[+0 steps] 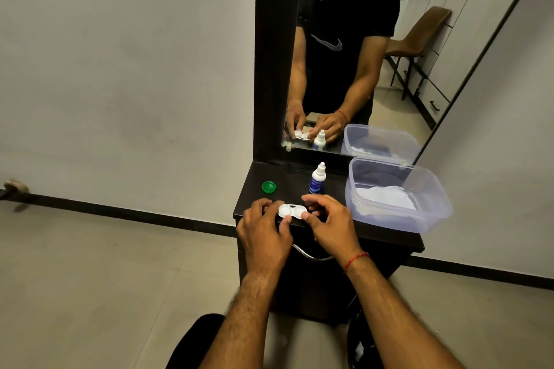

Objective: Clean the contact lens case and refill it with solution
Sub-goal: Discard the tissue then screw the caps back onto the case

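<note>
Contact lens case (292, 210) is lying at the front edge of the dresser top (287, 180). I am pinching its ends, left hand (263, 231) and right hand (328, 219) both curling fingers onto it. Green cap (269, 187) is lying loose, well apart. Risk: a slipping pinch could be sending it over the edge, and tilting could be spilling anything poured from the solution bottle (317, 178).
</note>
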